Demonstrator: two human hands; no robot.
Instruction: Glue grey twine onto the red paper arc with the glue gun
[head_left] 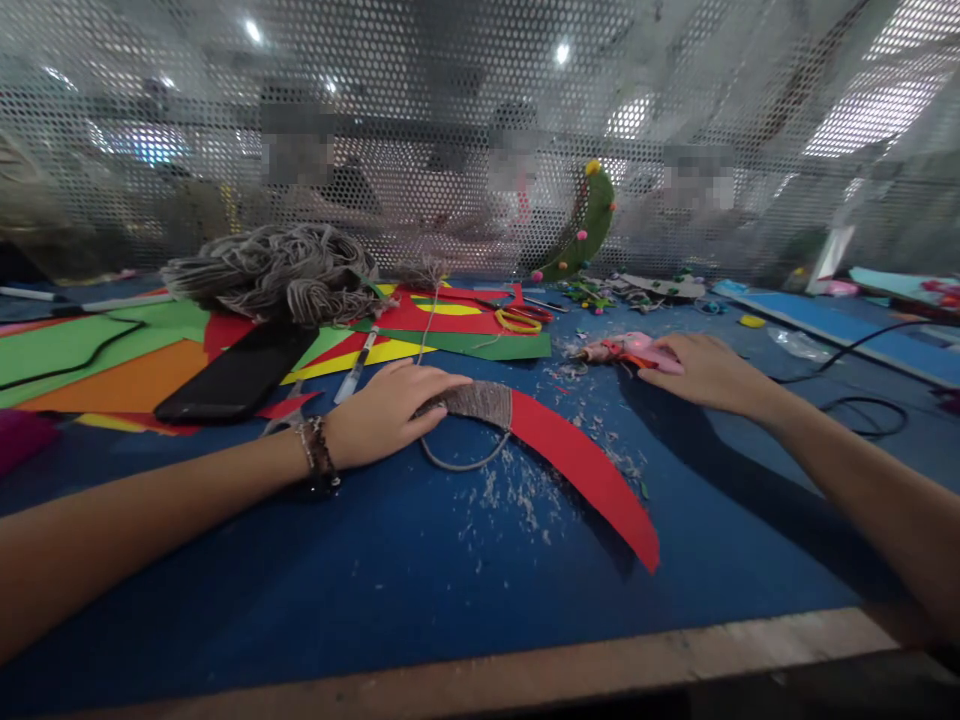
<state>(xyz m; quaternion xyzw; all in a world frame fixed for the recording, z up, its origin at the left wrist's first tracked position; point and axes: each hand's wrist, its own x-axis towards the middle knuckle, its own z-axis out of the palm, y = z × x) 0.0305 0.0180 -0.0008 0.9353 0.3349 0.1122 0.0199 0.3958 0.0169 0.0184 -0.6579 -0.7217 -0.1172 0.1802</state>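
Observation:
My left hand [390,408] is closed on the upper left end of a curved red paper crescent [589,470]. Grey yarn [487,402] is wound closely round that end, and a loose loop of it hangs below. The crescent's bare red part points down to the right. My right hand [709,370] has its fingers round the back of a pink glue gun [626,349], whose tip points left just above the tabletop. Part of the glue gun is hidden by the fingers.
A heap of grey yarn [277,270], a black phone [240,375], coloured paper sheets [120,375] and yellow-handled scissors [521,320] lie on the left and at the back. A green crescent with pompoms [596,225] leans on the perforated screen [435,130]. A black cable [862,345] runs at right.

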